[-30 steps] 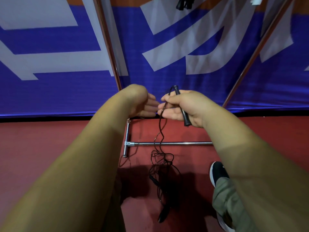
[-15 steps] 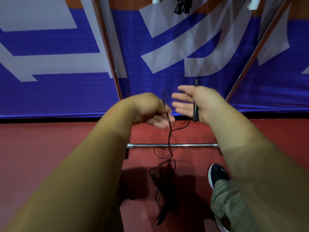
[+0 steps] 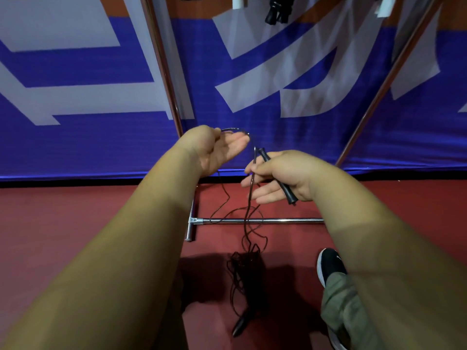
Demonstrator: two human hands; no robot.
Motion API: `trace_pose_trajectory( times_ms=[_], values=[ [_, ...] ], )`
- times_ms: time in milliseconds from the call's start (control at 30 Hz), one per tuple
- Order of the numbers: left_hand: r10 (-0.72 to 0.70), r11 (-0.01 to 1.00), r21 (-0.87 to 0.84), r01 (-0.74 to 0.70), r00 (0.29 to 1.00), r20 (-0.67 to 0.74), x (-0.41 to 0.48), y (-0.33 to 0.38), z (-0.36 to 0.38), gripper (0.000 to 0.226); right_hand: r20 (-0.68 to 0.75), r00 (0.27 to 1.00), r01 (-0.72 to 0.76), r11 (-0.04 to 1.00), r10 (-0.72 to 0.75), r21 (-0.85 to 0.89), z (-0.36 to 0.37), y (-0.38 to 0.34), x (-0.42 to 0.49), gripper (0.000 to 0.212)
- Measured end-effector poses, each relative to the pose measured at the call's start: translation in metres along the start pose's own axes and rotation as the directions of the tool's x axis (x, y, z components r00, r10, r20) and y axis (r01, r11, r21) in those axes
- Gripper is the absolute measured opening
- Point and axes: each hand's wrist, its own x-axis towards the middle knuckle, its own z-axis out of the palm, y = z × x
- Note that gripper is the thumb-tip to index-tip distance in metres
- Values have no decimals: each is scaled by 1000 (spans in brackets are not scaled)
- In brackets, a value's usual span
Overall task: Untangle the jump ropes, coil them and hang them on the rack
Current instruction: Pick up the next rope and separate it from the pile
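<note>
Dark red floor (image 3: 63, 223) meets a blue banner with large white shapes (image 3: 75, 79). Before that banner stands a chrome tube rack (image 3: 265, 220), its low cross bar lying on the floor and its two slanted uprights rising out of the top of the view.

Above the cross bar, the left hand (image 3: 219, 151) is turned palm up with straight, relaxed fingers. A thin black cord (image 3: 249, 198) lies draped over its fingertips, not pinched as far as can be seen. Right of it and a little nearer the bar, the right hand (image 3: 280, 178) clamps a black jump-rope handle (image 3: 285, 189) in the crook of its thumb. The handle slants across the palm, and the other fingers are stretched out with the cord passing down over them.

From both hands the cord hangs across the cross bar in loose loops. It gathers on the near side of the bar in a tangled black heap (image 3: 243, 267) on the floor. Nearer still than the heap lies a second black handle (image 3: 240, 327).

Right of the heap, also on the near side of the bar, a black shoe with a white sole (image 3: 329, 265) and an olive trouser leg (image 3: 341, 309) show. High above the bar, between the uprights, more black handles (image 3: 278, 10) hang at the top edge.
</note>
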Motion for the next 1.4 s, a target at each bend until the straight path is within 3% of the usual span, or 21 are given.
trace_pose_trajectory(
  times_ms=[67, 100, 200, 267, 300, 400, 467, 600, 700, 800, 900, 1000, 1133, 1233, 1300, 1333, 1400],
  values=[
    [-25, 975, 221, 26, 1000, -7, -3, -3, -1, 36, -50, 998, 51, 990, -45, 130, 2, -4, -1, 16],
    [-38, 914, 404, 41, 999, -16, -5, -5, -1, 35, -72, 995, 85, 974, -71, 209, 3, -6, 0, 15],
    [-165, 473, 880, 43, 986, 40, -13, -15, -3, 36, -141, 982, 183, 839, -128, 513, 1, -13, 2, 11],
    [-336, 222, 975, -26, 936, 102, -16, -21, -5, 42, -179, 968, 250, 705, -175, 663, -3, -17, 3, 10],
    [-404, 173, 984, -46, 908, 114, -18, -24, -5, 39, -194, 961, 276, 649, -196, 709, -5, -18, 3, 11],
    [-461, 257, 966, -8, 878, 130, -21, -30, -2, 25, -238, 947, 317, 524, -215, 791, -10, -18, 2, 14],
    [-437, 341, 940, 27, 890, 132, -20, -30, 0, 26, -260, 943, 331, 517, -207, 789, -13, -17, 2, 20],
    [-338, 561, 827, 34, 922, 191, -22, -21, 5, 24, -270, 957, 247, 780, -104, 575, -22, -11, 7, 29],
    [-193, 767, 641, 24, 962, 194, -22, -12, 12, 25, -232, 972, 24, 967, 37, 255, -25, -1, 13, 38],
    [-112, 904, 425, 40, 983, 145, -16, -6, 12, 30, -105, 983, -158, 986, 152, -46, -18, 5, 12, 32],
    [-9, 992, 129, -2, 996, 84, -7, -2, 8, 28, 71, 985, -155, 985, 160, -70, -11, 6, 8, 32],
    [66, 996, -61, -66, 998, 5, 0, 4, -1, 27, 104, 993, -57, 998, 61, -37, -8, 2, 7, 30],
    [37, 986, -165, -37, 999, -4, 10, 10, -13, 43, -1, 999, 48, 987, -49, 156, 1, -2, 5, 15],
    [8, 996, 90, -5, 999, -37, 4, 7, -11, 44, -90, 992, 115, 937, -89, 330, 2, -6, 6, 12],
    [-11, 920, 390, 32, 998, -55, 0, 1, -10, 40, -119, 987, 153, 858, -108, 490, 2, -10, 6, 12],
    [-54, 820, 569, 62, 998, -31, -2, -3, -11, 42, -124, 985, 169, 806, -120, 568, 2, -12, 6, 13],
    [-195, 516, 855, 62, 980, 47, -3, -13, -12, 48, -131, 980, 197, 720, -147, 665, 0, -14, 6, 17]
  ],
)
